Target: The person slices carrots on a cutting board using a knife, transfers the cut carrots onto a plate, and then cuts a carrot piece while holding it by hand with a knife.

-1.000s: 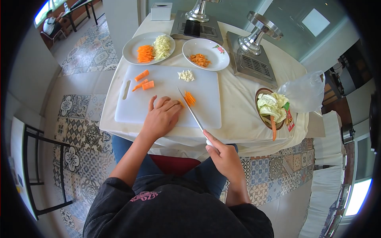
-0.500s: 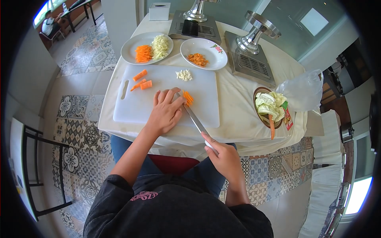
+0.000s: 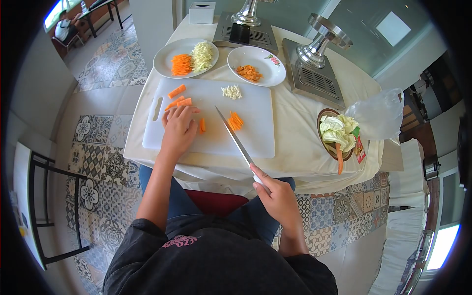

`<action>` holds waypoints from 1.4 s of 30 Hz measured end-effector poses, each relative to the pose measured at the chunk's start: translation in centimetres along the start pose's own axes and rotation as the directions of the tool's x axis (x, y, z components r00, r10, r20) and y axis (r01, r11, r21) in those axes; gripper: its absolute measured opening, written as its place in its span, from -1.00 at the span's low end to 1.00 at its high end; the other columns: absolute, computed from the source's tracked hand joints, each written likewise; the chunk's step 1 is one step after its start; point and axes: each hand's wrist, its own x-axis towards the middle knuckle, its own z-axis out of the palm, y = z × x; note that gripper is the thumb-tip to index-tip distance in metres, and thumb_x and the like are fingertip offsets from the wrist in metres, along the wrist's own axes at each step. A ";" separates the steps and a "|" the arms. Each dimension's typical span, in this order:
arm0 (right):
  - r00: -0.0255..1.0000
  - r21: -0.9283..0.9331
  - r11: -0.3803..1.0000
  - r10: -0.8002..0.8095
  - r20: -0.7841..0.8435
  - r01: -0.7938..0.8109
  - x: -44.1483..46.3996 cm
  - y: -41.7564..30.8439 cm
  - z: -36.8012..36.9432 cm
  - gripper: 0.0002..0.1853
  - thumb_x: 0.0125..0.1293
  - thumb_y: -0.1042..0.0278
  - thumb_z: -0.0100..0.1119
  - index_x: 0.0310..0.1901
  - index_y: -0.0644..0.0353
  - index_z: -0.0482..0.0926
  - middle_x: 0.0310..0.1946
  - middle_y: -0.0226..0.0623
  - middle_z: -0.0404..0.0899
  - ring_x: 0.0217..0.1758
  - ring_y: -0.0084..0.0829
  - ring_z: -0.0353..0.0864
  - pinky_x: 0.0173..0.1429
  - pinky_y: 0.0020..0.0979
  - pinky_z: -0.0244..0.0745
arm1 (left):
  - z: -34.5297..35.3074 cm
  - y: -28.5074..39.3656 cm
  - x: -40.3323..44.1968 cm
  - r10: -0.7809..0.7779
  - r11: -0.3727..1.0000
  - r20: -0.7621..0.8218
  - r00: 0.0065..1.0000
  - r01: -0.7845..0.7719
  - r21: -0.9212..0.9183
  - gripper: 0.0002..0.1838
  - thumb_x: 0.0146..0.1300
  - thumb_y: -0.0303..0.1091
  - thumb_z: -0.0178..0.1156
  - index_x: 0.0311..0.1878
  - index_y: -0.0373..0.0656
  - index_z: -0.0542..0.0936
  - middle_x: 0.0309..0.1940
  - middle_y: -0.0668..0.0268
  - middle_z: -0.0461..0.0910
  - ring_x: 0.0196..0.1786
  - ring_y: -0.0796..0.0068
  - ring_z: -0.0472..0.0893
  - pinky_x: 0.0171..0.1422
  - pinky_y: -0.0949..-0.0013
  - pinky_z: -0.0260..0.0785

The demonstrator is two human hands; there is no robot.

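Observation:
My left hand [image 3: 179, 129] lies over the left half of a white cutting board [image 3: 255, 142], fingers apart, the fingertips at the near edge of some carrot pieces [image 3: 184, 102]. Whether they touch the carrot is hard to see. Beside its thumb lies a small carrot slice [image 3: 202, 126]. My right hand [image 3: 278, 196] grips the handle of a kitchen knife [image 3: 237, 140], whose blade slants over the board with the tip pointing away from me. Cut carrot strips [image 3: 235, 121] lie right of the blade, and a small heap of chopped white pieces [image 3: 231, 92] sits farther back.
Behind the board stand a plate [image 3: 160, 61] of shredded carrot and cabbage and a flowered bowl [image 3: 270, 73] with orange bits. To the right are metal stands [image 3: 314, 69], a brown bowl [image 3: 322, 137] of cabbage and carrot, and a plastic bag [image 3: 378, 115]. A person [image 3: 65, 28] sits far left.
My left hand has moved left, off the carrot strips by the knife to the larger carrot pieces. A small carrot slice now shows beside it. The knife stays in my right hand, nearly unmoved.

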 end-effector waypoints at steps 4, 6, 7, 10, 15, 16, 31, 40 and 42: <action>0.997 0.050 0.997 0.065 0.034 -0.067 0.1 -0.2 0.3 -0.46 0.41 0.30 0.16 0.41 -0.17 0.42 -0.30 0.03 0.65 -0.34 -0.02 0.65 -0.20 -0.25 0.50 | -0.7 -0.2 -0.5 0.045 0.999 0.036 0.998 -0.046 0.026 -0.68 0.18 -0.32 0.26 0.03 -0.04 0.62 0.03 0.29 0.61 0.30 0.15 0.46 0.55 -0.02 -0.06; 0.992 0.064 0.992 0.101 0.073 -0.106 0.0 -0.4 0.3 -0.46 0.41 0.29 0.16 0.42 -0.17 0.41 -0.30 0.05 0.65 -0.37 -0.04 0.64 -0.22 -0.29 0.50 | -0.8 -0.2 -0.6 0.036 0.998 0.061 0.997 -0.039 0.045 -0.66 0.13 -0.27 0.34 0.01 -0.03 0.64 0.04 0.29 0.61 0.31 0.17 0.46 0.54 -0.03 -0.04; 0.989 0.069 0.990 0.118 0.093 -0.125 0.0 -0.5 0.3 -0.45 0.41 0.29 0.16 0.43 -0.17 0.40 -0.30 0.06 0.65 -0.39 -0.05 0.63 -0.22 -0.31 0.49 | -0.7 -0.2 -0.6 0.039 0.998 0.062 0.997 -0.042 0.047 -0.67 0.11 -0.27 0.35 -0.02 -0.03 0.65 0.05 0.30 0.61 0.30 0.16 0.47 0.54 -0.04 -0.04; 0.995 0.110 0.991 0.071 0.076 -0.079 -0.3 -0.2 0.6 -0.46 0.42 0.29 0.16 0.43 -0.17 0.40 -0.31 0.07 0.64 -0.47 -0.11 0.58 -0.25 -0.34 0.47 | -0.3 -0.4 -0.6 0.058 0.997 0.055 0.997 -0.061 0.048 -0.70 0.07 -0.26 0.38 -0.08 -0.02 0.68 0.08 0.32 0.60 0.30 0.17 0.47 0.54 -0.09 -0.04; 0.998 0.131 0.990 0.045 0.044 -0.050 -0.5 0.7 1.0 -0.46 0.42 0.31 0.16 0.43 -0.13 0.40 -0.33 0.09 0.64 -0.51 -0.13 0.55 -0.27 -0.38 0.46 | 0.3 0.7 -0.5 0.154 0.980 0.029 0.988 -0.156 0.127 -0.73 0.05 -0.28 0.38 -0.12 0.05 0.71 0.13 0.36 0.58 0.33 0.19 0.45 0.55 -0.15 -0.04; 0.999 0.141 0.989 0.036 0.030 -0.040 -0.5 0.7 1.0 -0.46 0.42 0.31 0.16 0.43 -0.12 0.40 -0.33 0.09 0.64 -0.51 -0.13 0.54 -0.27 -0.39 0.46 | 0.4 0.8 -0.4 0.166 0.976 0.041 0.985 -0.170 0.135 -0.73 0.05 -0.28 0.39 -0.12 0.06 0.71 0.13 0.37 0.57 0.33 0.20 0.45 0.55 -0.16 -0.04; 0.997 0.152 0.986 0.060 0.041 -0.065 -0.4 0.6 0.7 -0.46 0.42 0.33 0.16 0.42 -0.08 0.40 -0.18 0.09 0.67 -0.48 -0.20 0.56 -0.21 -0.43 0.48 | -0.6 0.5 -0.7 -0.008 0.984 0.002 1.000 0.008 0.179 -0.71 0.01 -0.22 0.49 -0.22 -0.05 0.64 -0.05 0.39 0.62 0.19 0.28 0.50 0.48 -0.09 0.01; 0.999 0.182 0.982 0.039 0.018 -0.041 -0.7 1.0 0.7 -0.46 0.42 0.35 0.18 0.43 -0.07 0.41 -0.15 0.07 0.68 -0.49 -0.41 0.54 -0.21 -0.45 0.47 | 0.7 1.4 -0.7 -0.112 0.990 -0.030 0.993 0.114 0.083 -0.80 0.11 -0.42 0.34 -0.16 -0.05 0.65 -0.41 0.38 0.63 -0.10 0.30 0.58 0.21 0.06 0.15; 0.997 0.160 0.984 0.072 0.031 -0.076 -0.7 1.0 0.6 -0.46 0.42 0.35 0.17 0.43 -0.07 0.41 -0.21 0.07 0.67 -0.50 -0.42 0.52 -0.22 -0.45 0.46 | 0.9 1.7 -0.8 -0.133 0.987 -0.029 0.991 0.135 0.088 -0.80 0.11 -0.39 0.36 -0.16 -0.04 0.68 -0.35 0.39 0.62 -0.07 0.31 0.56 0.21 0.06 0.15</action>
